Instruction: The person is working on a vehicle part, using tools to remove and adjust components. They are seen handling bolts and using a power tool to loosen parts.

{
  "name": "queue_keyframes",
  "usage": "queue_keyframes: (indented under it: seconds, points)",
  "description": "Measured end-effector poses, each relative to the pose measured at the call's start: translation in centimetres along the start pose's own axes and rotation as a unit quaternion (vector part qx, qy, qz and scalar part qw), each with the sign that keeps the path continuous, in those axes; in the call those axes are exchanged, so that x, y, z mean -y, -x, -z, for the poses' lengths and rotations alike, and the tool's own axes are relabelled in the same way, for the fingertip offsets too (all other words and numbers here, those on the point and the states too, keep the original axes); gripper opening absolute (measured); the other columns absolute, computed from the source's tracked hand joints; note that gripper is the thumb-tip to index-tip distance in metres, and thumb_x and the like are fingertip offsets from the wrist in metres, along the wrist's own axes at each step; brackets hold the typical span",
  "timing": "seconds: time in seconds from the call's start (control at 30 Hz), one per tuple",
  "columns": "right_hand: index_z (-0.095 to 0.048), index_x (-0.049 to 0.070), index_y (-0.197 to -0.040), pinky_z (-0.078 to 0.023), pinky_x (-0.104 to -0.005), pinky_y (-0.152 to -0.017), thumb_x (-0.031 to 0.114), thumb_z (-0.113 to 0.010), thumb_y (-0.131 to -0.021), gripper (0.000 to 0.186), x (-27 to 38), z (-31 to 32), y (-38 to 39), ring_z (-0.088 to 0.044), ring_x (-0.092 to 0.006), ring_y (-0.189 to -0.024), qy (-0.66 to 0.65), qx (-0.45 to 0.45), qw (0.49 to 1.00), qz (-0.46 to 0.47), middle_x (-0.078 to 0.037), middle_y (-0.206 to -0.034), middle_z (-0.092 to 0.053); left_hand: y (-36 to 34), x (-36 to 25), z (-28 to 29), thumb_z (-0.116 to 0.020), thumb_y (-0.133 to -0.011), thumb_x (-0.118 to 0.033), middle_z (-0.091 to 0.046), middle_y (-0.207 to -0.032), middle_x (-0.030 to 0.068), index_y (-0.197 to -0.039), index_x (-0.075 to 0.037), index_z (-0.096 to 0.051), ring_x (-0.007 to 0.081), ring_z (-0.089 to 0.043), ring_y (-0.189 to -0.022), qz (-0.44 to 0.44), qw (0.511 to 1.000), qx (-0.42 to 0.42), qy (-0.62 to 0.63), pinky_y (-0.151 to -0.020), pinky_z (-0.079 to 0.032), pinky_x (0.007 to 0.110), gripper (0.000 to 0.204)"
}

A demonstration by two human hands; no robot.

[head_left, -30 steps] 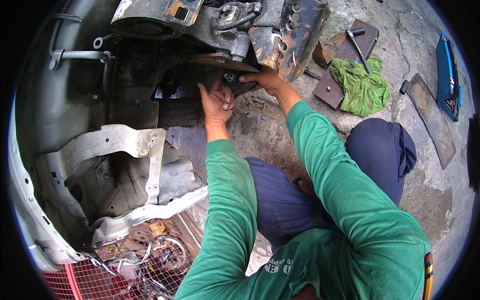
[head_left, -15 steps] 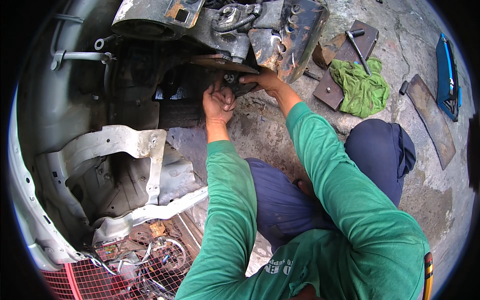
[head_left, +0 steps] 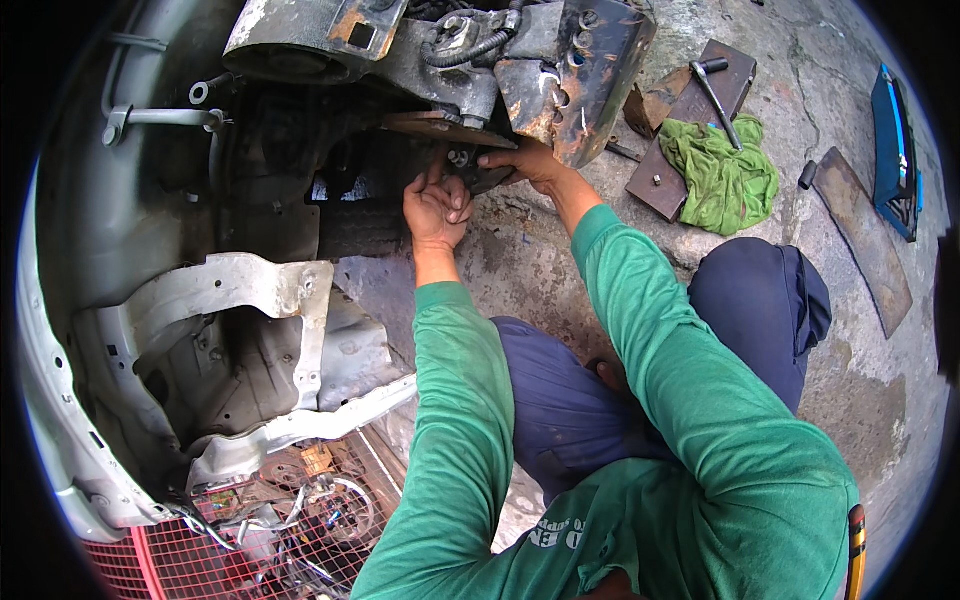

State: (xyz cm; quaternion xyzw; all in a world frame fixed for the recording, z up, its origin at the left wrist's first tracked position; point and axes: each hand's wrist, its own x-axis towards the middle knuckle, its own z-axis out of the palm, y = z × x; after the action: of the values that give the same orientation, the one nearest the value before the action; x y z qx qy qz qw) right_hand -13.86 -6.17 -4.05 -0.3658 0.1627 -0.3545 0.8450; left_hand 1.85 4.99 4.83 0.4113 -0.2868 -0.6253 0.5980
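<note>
My left hand (head_left: 437, 208) is raised under the vehicle's front end, palm side showing, with the index finger reaching up and the other fingers curled in. Whether anything sits in its fingertips is hidden in shadow. My right hand (head_left: 535, 163) grips a dark metal bracket (head_left: 489, 179) from the right, thumb along its top and fingers out of sight behind it. Between the hands shows a bolt head (head_left: 458, 157). Just above them juts a rusty metal plate (head_left: 450, 128), below a grey metal arm (head_left: 465, 90) and a rusty perforated bracket (head_left: 575, 85).
Bare body panels (head_left: 225, 290) curve along the left. On the concrete at right lie a ratchet wrench (head_left: 718, 105), a green cloth (head_left: 722, 175) on brown metal blocks (head_left: 655, 180), a black socket (head_left: 807, 175), a flat metal strip (head_left: 868, 240) and a blue-black case (head_left: 893, 155).
My left hand has shifted very slightly to the left. The right hand and the bracket look unmoved.
</note>
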Motion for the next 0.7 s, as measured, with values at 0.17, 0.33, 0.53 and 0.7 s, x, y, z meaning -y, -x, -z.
queue_keyframes:
  seconds: [0.17, 0.33, 0.53, 0.7]
  points:
    - [-0.065, 0.006, -0.127, -0.061, -0.0348, -0.068, 0.022, -0.089, -0.074, 0.060, -0.06, -0.02, 0.06, -0.073, -0.0221, -0.089, 0.004, 0.001, 1.000, 0.001, -0.009, -0.110, -0.073, 0.08, 0.01, 0.23, -0.040, -0.097, -0.046, -0.049, -0.065, 0.0102, -0.159, -0.018, -0.038, 0.0173, -0.039, -0.044, -0.001, 1.000, 0.010, 0.007, -0.044, -0.033, 0.030, 0.068]
    - [-0.066, 0.006, -0.126, -0.060, -0.0343, -0.067, 0.023, -0.089, -0.074, 0.060, -0.30, 0.10, -0.08, -0.073, -0.0220, -0.088, 0.004, -0.002, 1.000, 0.006, -0.009, -0.110, -0.073, 0.07, 0.10, 0.00, -0.040, -0.098, -0.044, -0.048, -0.065, 0.0103, -0.159, -0.018, -0.039, 0.0173, -0.039, -0.044, -0.002, 1.000, 0.019, 0.017, -0.044, -0.032, 0.030, 0.067]
    - [-0.065, 0.005, -0.126, -0.060, -0.0346, -0.067, 0.023, -0.090, -0.073, 0.061, -0.48, 0.12, -0.19, -0.073, -0.0222, -0.088, 0.003, 0.000, 1.000, 0.009, -0.009, -0.110, -0.073, 0.14, 0.16, -0.18, -0.040, -0.096, -0.046, -0.049, -0.064, 0.0115, -0.159, -0.016, -0.038, 0.0163, -0.035, -0.045, -0.009, 1.000, 0.009, 0.012, -0.043, -0.030, 0.028, 0.069]
    - [-0.066, 0.007, -0.125, -0.059, -0.0347, -0.067, 0.023, -0.090, -0.073, 0.060, -0.48, 0.20, -0.41, -0.073, -0.0224, -0.088, 0.018, -0.015, 1.000, 0.017, -0.009, -0.109, -0.073, 0.05, 0.19, -0.46, -0.040, -0.096, -0.045, -0.048, -0.064, 0.0106, -0.158, -0.016, -0.039, 0.0160, -0.035, -0.045, -0.003, 1.000, -0.007, 0.016, -0.043, -0.030, 0.027, 0.068]
